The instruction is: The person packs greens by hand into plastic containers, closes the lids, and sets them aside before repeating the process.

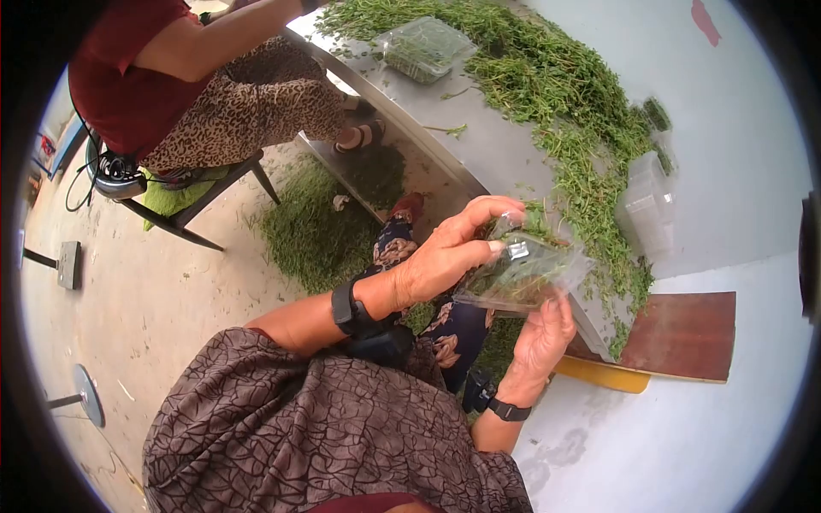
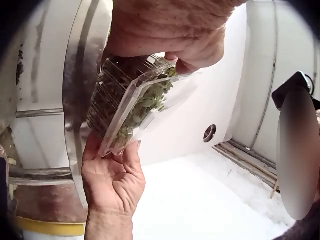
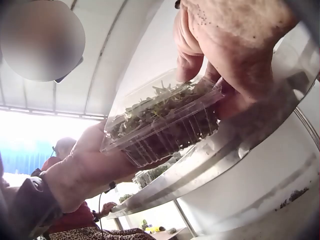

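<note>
Clear plastic box full of green herbs sits between both hands, held just above the metal table's edge. Left hand curls over its top, fingers gripping the lid. Right hand cups it from below, fingertips curled against the base.

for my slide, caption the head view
Both hands hold a clear clamshell of green herbs beside the herb-strewn steel table.

Bright, even daylight in the head view, soft shadows only; heavy fisheye bending and black vignette at the edges. Blown-out white backlight low left in the right wrist view; near skin soft, blurred ovals masking both wrist views
</note>
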A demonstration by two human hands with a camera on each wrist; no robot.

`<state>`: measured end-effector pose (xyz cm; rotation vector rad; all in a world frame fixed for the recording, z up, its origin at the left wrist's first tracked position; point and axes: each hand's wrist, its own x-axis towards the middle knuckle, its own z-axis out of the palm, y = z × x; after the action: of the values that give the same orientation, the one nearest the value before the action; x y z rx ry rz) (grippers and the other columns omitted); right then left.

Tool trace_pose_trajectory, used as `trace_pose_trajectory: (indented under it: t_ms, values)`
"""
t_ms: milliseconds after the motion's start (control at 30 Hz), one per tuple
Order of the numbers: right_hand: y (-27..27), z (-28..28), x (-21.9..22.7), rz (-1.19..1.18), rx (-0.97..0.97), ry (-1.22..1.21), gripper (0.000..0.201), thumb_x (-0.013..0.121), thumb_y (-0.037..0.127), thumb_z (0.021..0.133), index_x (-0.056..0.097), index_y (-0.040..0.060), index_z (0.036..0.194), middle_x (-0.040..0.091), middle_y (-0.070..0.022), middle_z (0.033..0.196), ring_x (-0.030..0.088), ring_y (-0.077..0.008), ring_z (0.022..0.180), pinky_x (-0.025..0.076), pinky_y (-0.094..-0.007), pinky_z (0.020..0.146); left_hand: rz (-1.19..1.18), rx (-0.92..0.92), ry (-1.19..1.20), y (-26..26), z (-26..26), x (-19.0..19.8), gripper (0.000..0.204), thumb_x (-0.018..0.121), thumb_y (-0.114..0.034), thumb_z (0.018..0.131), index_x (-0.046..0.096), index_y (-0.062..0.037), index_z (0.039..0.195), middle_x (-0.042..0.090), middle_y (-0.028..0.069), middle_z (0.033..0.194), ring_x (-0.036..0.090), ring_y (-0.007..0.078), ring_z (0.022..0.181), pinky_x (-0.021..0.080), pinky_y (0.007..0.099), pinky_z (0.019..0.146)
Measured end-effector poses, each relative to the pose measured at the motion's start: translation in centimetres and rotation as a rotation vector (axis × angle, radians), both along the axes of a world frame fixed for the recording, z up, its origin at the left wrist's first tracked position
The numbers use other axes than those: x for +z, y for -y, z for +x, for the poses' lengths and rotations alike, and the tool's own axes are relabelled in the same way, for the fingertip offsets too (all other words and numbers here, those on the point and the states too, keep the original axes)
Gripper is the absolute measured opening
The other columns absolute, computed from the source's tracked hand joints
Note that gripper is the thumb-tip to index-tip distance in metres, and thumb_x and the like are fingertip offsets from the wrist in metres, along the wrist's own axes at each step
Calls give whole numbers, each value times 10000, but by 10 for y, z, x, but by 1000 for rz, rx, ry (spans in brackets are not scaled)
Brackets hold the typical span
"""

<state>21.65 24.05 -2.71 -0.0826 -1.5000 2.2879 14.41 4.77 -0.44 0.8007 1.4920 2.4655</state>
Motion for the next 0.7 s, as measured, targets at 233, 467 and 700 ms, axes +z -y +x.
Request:
trace_pose_trajectory:
  t_ms: [233,467,700]
  values:
    - [-6,1,-9,66,39,-39,331,678,83,786,610,-113,1044,545,-140,1201,518,-232,1095,404,-368,970,32,15,-10,2,1,7,197,539,-84,881,512,-72,1075,504,76,1216,450,139,1125,351,316,974]
    - [-4,-2,-9,61,-5,-39,313,677,77,780,620,-104,1029,564,-136,1181,518,-236,1099,377,-382,991,8,51,39,-2,-4,15,271,609,-25,839,559,-72,1101,559,50,1117,499,96,1026,403,242,884]
    - [-2,-4,-7,44,-21,-13,294,656,54,789,616,-107,1032,567,-133,1174,524,-221,1093,387,-362,981,-59,79,-175,-3,-16,7,211,581,-14,841,632,-44,1043,557,56,1125,506,142,1057,390,278,921]
